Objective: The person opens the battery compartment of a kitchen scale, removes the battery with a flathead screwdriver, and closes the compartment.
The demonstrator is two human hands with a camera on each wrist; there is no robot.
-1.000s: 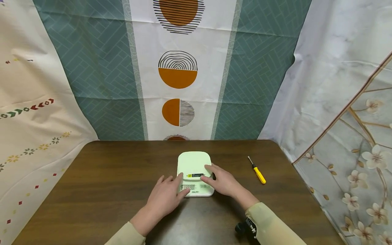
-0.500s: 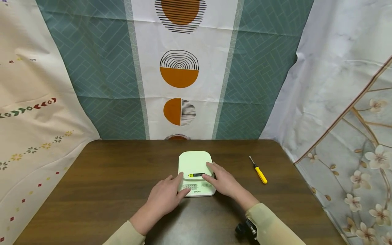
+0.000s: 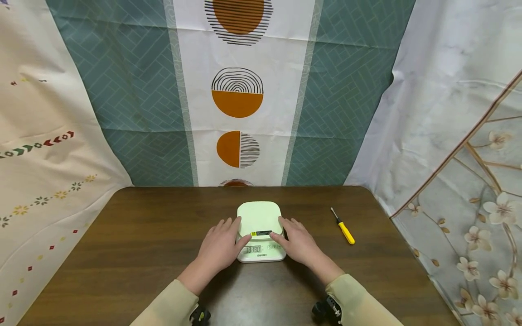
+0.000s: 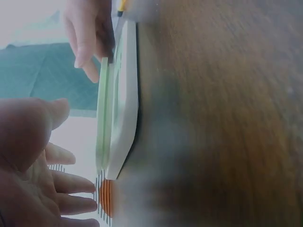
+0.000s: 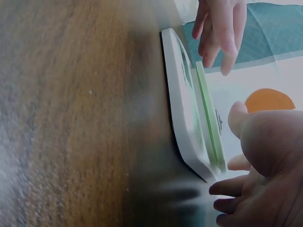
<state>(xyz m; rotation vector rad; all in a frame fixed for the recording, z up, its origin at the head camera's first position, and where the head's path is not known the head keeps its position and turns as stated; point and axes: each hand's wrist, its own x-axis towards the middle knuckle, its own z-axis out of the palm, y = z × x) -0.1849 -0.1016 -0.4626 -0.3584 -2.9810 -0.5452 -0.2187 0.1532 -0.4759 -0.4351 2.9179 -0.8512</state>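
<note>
A pale green and white digital kitchen scale (image 3: pixel 258 217) lies flat at the middle of the table, its lit display (image 3: pixel 252 249) towards me. Along its left edge lies my left hand (image 3: pixel 220 244), fingers extended, thumb over the platform's near left corner. My right hand (image 3: pixel 299 240) mirrors it on the right edge, its thumb by the black and yellow label (image 3: pixel 261 233). In the left wrist view a gap shows between the left hand (image 4: pixel 28 156) and the raised platform (image 4: pixel 102 113). The right wrist view likewise shows the right hand (image 5: pixel 265 161) beside the scale, not curled round it.
A screwdriver (image 3: pixel 345 232) with a yellow handle lies on the brown wooden table (image 3: pixel 122 253), right of the scale. Patterned cloths (image 3: pixel 142 90) hang behind the table and at both sides. Dark wrist devices (image 3: pixel 328 309) sit at both cuffs.
My left hand has moved forward along the scale, its thumb going from beside the display to the platform's corner. The display's digits have changed. My right hand has shifted slightly; the scale stays put.
</note>
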